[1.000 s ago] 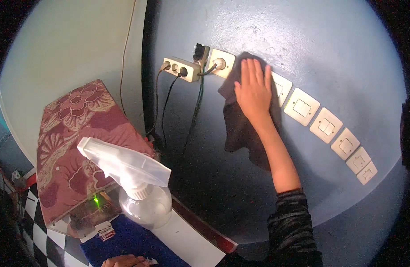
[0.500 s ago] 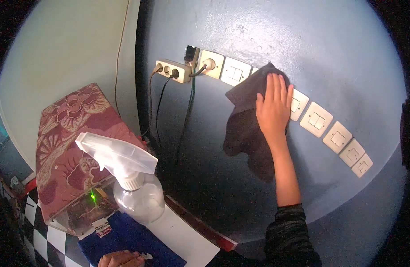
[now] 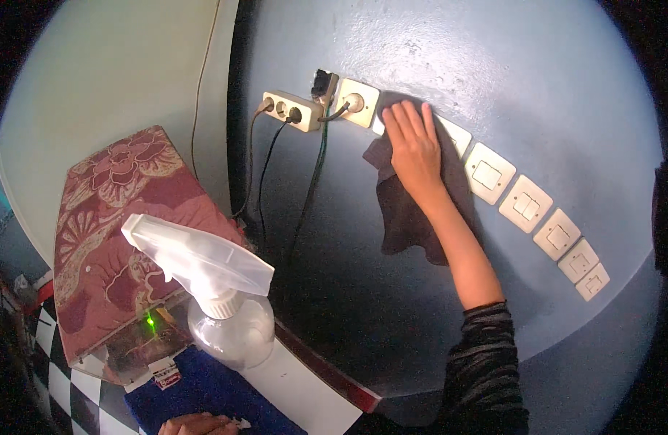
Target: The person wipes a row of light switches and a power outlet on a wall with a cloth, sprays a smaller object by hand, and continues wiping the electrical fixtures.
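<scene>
My right hand [image 3: 417,156] holds a dark cloth [image 3: 403,217] against the blue-grey wall, its fingers stretched over the fabric. The cloth partly covers a switch plate [image 3: 454,134], and its lower part hangs loose down the wall. At the lower edge my left hand [image 3: 198,425] lies on a folded blue cloth [image 3: 196,391], partly cut off by the picture's edge. Its fingers are curled, and a small white piece [image 3: 242,423] shows at their tips. Beyond this hand stands a clear spray bottle [image 3: 232,333] with a white trigger head.
Several white switch plates [image 3: 526,204] run down to the right. Left of the cloth are a socket with a plug [image 3: 356,102] and a power strip [image 3: 292,111] with hanging cords. A maroon floral fabric cover [image 3: 131,239] lies over a box-like thing with a green light [image 3: 150,321].
My right hand has slid left along the row with the dark cloth, uncovering a switch plate on the right. My left hand stays low on the blue cloth. The view has shifted slightly.
</scene>
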Available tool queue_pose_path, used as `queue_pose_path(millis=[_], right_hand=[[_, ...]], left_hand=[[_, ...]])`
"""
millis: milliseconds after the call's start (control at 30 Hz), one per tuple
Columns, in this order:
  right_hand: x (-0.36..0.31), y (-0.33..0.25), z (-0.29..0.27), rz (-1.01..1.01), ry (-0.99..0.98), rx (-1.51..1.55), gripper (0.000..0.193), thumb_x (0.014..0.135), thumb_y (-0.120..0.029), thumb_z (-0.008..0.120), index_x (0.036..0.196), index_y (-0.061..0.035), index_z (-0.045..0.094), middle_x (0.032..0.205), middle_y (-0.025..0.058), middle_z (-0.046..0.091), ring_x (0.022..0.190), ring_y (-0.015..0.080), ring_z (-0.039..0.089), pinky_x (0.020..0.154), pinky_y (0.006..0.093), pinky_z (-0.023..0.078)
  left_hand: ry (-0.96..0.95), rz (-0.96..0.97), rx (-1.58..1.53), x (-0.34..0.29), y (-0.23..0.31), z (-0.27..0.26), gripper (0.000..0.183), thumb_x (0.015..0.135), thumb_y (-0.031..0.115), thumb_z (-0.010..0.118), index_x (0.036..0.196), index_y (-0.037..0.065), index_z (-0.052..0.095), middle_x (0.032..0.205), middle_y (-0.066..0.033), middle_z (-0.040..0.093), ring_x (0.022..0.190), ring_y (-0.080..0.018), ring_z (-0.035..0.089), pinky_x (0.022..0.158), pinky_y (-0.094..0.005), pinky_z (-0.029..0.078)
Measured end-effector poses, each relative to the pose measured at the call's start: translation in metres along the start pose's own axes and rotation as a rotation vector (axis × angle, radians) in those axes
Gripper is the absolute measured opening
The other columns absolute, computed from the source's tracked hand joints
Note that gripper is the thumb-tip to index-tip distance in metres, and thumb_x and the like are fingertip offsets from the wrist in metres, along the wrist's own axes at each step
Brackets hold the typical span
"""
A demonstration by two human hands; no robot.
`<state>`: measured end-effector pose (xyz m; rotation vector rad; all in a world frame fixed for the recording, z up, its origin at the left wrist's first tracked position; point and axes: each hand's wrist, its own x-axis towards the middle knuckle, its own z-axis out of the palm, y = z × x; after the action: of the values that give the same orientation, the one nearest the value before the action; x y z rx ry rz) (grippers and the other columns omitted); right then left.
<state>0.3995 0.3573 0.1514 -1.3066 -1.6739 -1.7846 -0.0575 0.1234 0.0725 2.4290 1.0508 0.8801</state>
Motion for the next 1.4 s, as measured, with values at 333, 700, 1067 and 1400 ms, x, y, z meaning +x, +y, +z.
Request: queue_pose_path(millis=[333,700,1067,1400], right_hand=[[0.021,-0.005,0.002,-0.205,-0.098,0.049,0.011,0.081,-0.011,0.052,0.089,-0.0065,0.059,0.088,0.0064,0.055,0.098,0.0240,0.054,0.108,0.0475,0.034],[0.021,-0.008,0.007,-0.288,-0.125,0.019,0.007,0.082,-0.014,0.052,0.085,-0.0091,0.057,0.084,0.0049,0.054,0.090,0.0222,0.053,0.108,0.0455,0.034],[0.002,-0.016,0.003,-0.237,-0.127,-0.062,0.017,0.084,-0.014,0.050,0.095,-0.0043,0.058,0.100,0.0099,0.058,0.107,0.0242,0.052,0.111,0.0505,0.029],[-0.058,-0.033,-0.010,0.043,-0.188,-0.069,0.038,0.086,-0.014,0.051,0.121,-0.0009,0.058,0.130,0.0100,0.054,0.132,0.0238,0.042,0.112,0.0551,0.023]], left_hand=[[-0.034,0.028,0.002,0.000,-0.003,0.000,0.047,0.077,0.027,0.074,0.113,0.001,0.061,0.109,-0.0166,0.063,0.098,-0.0368,0.059,0.083,-0.0456,0.047],[-0.006,0.029,-0.009,0.002,-0.004,0.000,0.044,0.079,0.031,0.072,0.111,0.001,0.063,0.107,-0.0161,0.065,0.097,-0.0367,0.061,0.082,-0.0445,0.048],[0.015,0.028,0.007,0.001,-0.003,0.001,0.043,0.080,0.032,0.072,0.108,0.001,0.063,0.107,-0.0158,0.065,0.098,-0.0360,0.061,0.082,-0.0448,0.049],[0.011,0.021,0.021,0.000,-0.003,0.001,0.043,0.078,0.031,0.073,0.108,0.002,0.064,0.108,-0.0151,0.065,0.097,-0.0352,0.061,0.081,-0.0429,0.049]])
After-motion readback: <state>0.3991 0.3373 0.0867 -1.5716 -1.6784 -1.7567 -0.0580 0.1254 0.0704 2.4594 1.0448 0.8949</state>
